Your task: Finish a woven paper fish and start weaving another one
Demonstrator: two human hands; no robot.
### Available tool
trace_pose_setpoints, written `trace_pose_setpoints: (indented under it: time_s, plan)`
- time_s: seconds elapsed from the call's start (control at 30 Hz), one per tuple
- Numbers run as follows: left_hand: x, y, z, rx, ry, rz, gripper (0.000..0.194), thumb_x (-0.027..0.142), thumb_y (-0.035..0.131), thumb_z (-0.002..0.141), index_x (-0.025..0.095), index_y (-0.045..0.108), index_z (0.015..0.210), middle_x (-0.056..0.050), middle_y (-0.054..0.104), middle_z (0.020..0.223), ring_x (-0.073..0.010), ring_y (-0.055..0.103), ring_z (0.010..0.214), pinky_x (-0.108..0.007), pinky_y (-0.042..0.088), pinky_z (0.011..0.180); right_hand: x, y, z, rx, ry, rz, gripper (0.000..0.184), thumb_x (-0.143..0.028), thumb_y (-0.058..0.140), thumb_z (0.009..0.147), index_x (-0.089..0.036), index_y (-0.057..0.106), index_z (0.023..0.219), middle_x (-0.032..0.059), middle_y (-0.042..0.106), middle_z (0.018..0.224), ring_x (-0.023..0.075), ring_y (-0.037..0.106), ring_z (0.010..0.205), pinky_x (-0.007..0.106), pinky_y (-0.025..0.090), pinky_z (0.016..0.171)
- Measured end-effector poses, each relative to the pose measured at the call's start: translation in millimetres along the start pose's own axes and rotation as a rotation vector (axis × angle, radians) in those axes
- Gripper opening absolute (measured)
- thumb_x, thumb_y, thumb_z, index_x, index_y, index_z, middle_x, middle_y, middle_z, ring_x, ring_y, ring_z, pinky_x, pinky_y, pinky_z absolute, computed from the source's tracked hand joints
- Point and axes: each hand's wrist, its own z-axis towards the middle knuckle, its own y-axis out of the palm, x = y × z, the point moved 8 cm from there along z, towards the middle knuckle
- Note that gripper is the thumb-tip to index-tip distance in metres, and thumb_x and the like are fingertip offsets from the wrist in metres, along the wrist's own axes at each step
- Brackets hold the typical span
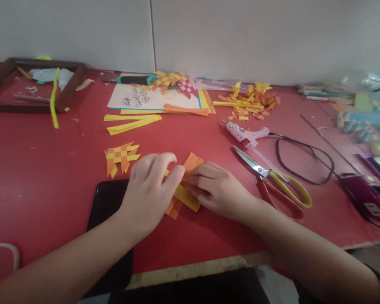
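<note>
Orange paper strips point(194, 161) and yellow paper strips point(187, 198) cross each other on the red table in front of me. My left hand point(150, 190) bends over their left side, thumb and fingers curled in on the strips. From the right, my right hand point(217, 185) grips the strips with bent fingers. Both hands hide the middle of the weave, so the fingertips show only in part. A finished woven paper fish point(122, 156) in orange and yellow lies just beyond my left hand. Under my left forearm is a black phone-like slab point(109, 202).
Scissors point(259, 169) and a pink glue gun point(245, 134) with a black cord lie to the right. Loose yellow strips point(133, 122) and paper scraps point(256, 100) are farther back. A brown wooden frame point(71, 86) stands back left, a purple box point(365, 194) far right.
</note>
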Motion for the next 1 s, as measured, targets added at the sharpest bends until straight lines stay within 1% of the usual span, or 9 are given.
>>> trace_pose_setpoints:
  time_s: [0.1, 0.17, 0.27, 0.33, 0.47, 0.6, 0.7, 0.87, 1.0]
  plan:
    - [9, 17.3, -4, -0.215, 0.114, -0.111, 0.020, 0.007, 0.044, 0.090, 0.016, 0.060, 0.082, -0.008, 0.062, 0.083, -0.0231, 0.058, 0.077, -0.038, 0.054, 0.070, 2, 1, 1, 0.008, 0.013, 0.006, 0.017, -0.014, 0.054, 0.090, -0.017, 0.070, 0.086, 0.0069, 0.067, 0.086, 0.0184, 0.058, 0.079, 0.033, 0.053, 0.074]
    - [12, 20.9, -7, -0.270, 0.139, -0.122, 0.021, 0.007, 0.044, 0.089, 0.016, 0.061, 0.080, -0.007, 0.061, 0.079, -0.0227, 0.058, 0.074, -0.039, 0.055, 0.071, 4, 2, 2, 0.012, 0.035, 0.037, 0.017, -0.014, 0.054, 0.090, -0.019, 0.070, 0.088, 0.0057, 0.068, 0.087, 0.0180, 0.060, 0.082, 0.033, 0.053, 0.075]
    - [18, 13.9, -11, -0.223, 0.197, -0.105, 0.021, 0.009, 0.045, 0.088, 0.015, 0.063, 0.079, -0.009, 0.063, 0.078, -0.0256, 0.061, 0.076, -0.044, 0.057, 0.074, 13, -1, 2, 0.086, 0.118, 0.034, 0.015, -0.017, 0.055, 0.091, -0.020, 0.070, 0.089, 0.0061, 0.068, 0.091, 0.0183, 0.062, 0.086, 0.034, 0.054, 0.078]
    - [21, 7.0, -12, -0.168, 0.220, -0.106, 0.021, 0.008, 0.045, 0.088, 0.013, 0.066, 0.083, -0.012, 0.067, 0.082, -0.0279, 0.065, 0.080, -0.046, 0.058, 0.077, 22, -7, 0, 0.162, 0.217, -0.072, 0.014, -0.023, 0.058, 0.090, -0.018, 0.070, 0.096, 0.0094, 0.066, 0.099, 0.0219, 0.062, 0.092, 0.039, 0.054, 0.082]
    - [21, 2.3, -13, -0.142, 0.231, -0.120, 0.024, 0.004, 0.046, 0.086, 0.009, 0.069, 0.089, -0.015, 0.071, 0.088, -0.0307, 0.069, 0.085, -0.048, 0.060, 0.080, 34, -7, -5, 0.154, 0.338, -0.258, 0.039, -0.043, 0.064, 0.087, -0.012, 0.068, 0.110, 0.0162, 0.063, 0.109, 0.0313, 0.057, 0.102, 0.051, 0.051, 0.089]
    - [19, 5.4, -14, -0.176, 0.215, -0.129, 0.026, 0.003, 0.044, 0.086, 0.010, 0.069, 0.088, -0.015, 0.072, 0.089, -0.0309, 0.070, 0.087, -0.048, 0.060, 0.081, 36, -2, -5, 0.108, 0.335, -0.250, 0.038, -0.045, 0.063, 0.088, -0.015, 0.070, 0.111, 0.0155, 0.063, 0.113, 0.0323, 0.055, 0.106, 0.052, 0.050, 0.091]
    - [17, 9.6, -14, -0.209, 0.177, -0.145, 0.023, 0.005, 0.046, 0.087, 0.012, 0.068, 0.089, -0.014, 0.071, 0.091, -0.0309, 0.069, 0.088, -0.049, 0.059, 0.080, 32, -5, -4, 0.139, 0.322, -0.195, 0.027, -0.037, 0.065, 0.088, -0.019, 0.072, 0.107, 0.0135, 0.064, 0.113, 0.0309, 0.055, 0.107, 0.051, 0.050, 0.090]
    - [5, 14.6, -12, -0.242, -0.001, -0.218, 0.015, 0.011, 0.051, 0.089, 0.012, 0.062, 0.100, -0.013, 0.068, 0.092, -0.0307, 0.066, 0.085, -0.047, 0.058, 0.070, 19, -13, -1, 0.194, 0.238, -0.025, 0.018, -0.024, 0.065, 0.084, -0.022, 0.068, 0.101, 0.0086, 0.066, 0.109, 0.0257, 0.058, 0.103, 0.046, 0.048, 0.091]
    - [-1, 14.7, -11, -0.246, -0.083, -0.310, 0.015, 0.015, 0.053, 0.091, 0.013, 0.059, 0.104, -0.011, 0.066, 0.093, -0.0290, 0.062, 0.086, -0.046, 0.055, 0.073, 21, -15, -1, 0.215, 0.248, -0.057, 0.015, -0.023, 0.068, 0.081, -0.020, 0.062, 0.094, 0.0093, 0.067, 0.103, 0.0255, 0.058, 0.099, 0.044, 0.048, 0.088]
